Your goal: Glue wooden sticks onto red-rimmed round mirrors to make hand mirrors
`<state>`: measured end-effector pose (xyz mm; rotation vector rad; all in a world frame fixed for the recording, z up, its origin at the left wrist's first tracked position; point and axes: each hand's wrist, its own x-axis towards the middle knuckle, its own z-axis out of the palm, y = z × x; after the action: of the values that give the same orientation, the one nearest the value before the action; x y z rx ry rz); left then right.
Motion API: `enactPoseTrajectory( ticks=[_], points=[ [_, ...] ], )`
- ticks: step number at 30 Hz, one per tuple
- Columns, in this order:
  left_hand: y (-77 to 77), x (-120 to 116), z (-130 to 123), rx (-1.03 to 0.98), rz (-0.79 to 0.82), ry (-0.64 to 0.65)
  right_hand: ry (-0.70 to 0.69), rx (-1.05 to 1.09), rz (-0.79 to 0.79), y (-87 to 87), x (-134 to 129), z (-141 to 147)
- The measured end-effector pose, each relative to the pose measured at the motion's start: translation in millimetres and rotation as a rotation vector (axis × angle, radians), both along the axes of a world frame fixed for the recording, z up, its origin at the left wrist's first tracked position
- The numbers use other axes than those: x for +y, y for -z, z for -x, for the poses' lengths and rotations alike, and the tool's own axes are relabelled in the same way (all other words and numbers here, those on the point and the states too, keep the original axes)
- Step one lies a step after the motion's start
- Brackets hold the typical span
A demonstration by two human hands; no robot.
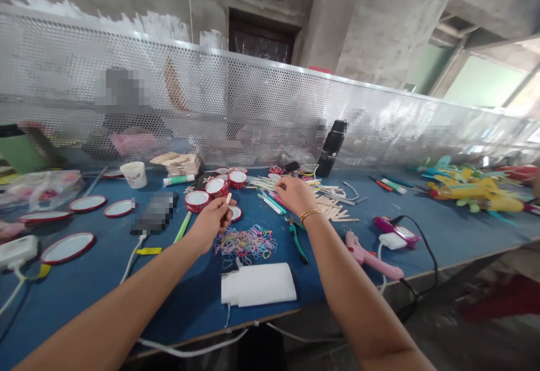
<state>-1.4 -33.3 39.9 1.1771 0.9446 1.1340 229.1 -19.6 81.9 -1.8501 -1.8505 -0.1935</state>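
Observation:
My left hand (213, 222) is closed round a small wooden stick (228, 198), whose pale tip sticks up above the fingers. Just in front of it lies a loose heap of coloured rubber bands (247, 243). Reaching further over the table, my right hand (295, 194) has its fingers pinched together above pens (272, 202) and thin sticks; what it holds, if anything, is too small to make out. Beside its wrist are flat wooden sticks (335, 208) and teal-handled pliers (299, 241). Red-rimmed round lids (197, 198) are stacked behind my left hand.
A white rolled item (265, 285) lies at the front edge. Pink glue gun (373, 258) and its cable are at right, near yellow toy planes (476, 191). A black bottle (331, 149) stands by the mesh divider (261, 107). Left are a cup (134, 175), phone (155, 213) and cables.

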Motion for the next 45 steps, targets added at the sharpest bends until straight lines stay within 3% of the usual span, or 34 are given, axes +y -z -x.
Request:
enactPoseTrajectory(
  ticks=[6,15,25,29,35,37,39,42,45],
  points=[
    [-0.1,-2.0,-1.7,0.065,0.014,-0.014,0.053,-0.236,0.234,-10.6,14.2,1.7],
    [0.2,-2.6,-1.5,0.149,0.022,0.007,0.091,-0.277,0.340,36.0,41.1,11.0],
    [2.1,-8.5,-3.5,0.210,0.043,0.125,0.060,-0.254,0.374,50.5,40.4,15.0],
    [3.0,-9.3,-4.6,0.201,0.080,0.141,0.073,-0.243,0.349,47.8,35.7,18.8],
    [-0.5,-9.2,-3.7,0.213,0.112,0.094,0.096,-0.202,0.292,24.8,20.1,5.6],
    [-1.0,-9.3,-3.9,0.207,0.108,0.082,0.063,-0.100,0.194,18.3,17.3,-1.7],
    [-0.3,-8.7,-4.3,0.206,0.086,0.059,-0.069,0.101,0.039,15.7,17.7,-5.1],
    [1.0,-7.9,-4.7,0.217,0.004,0.015,-0.344,0.583,-0.123,19.4,20.1,4.7],
    [0.3,-9.6,-5.5,0.189,-0.053,-0.023,-0.524,1.088,-0.090,28.1,16.0,30.9]
  ],
)
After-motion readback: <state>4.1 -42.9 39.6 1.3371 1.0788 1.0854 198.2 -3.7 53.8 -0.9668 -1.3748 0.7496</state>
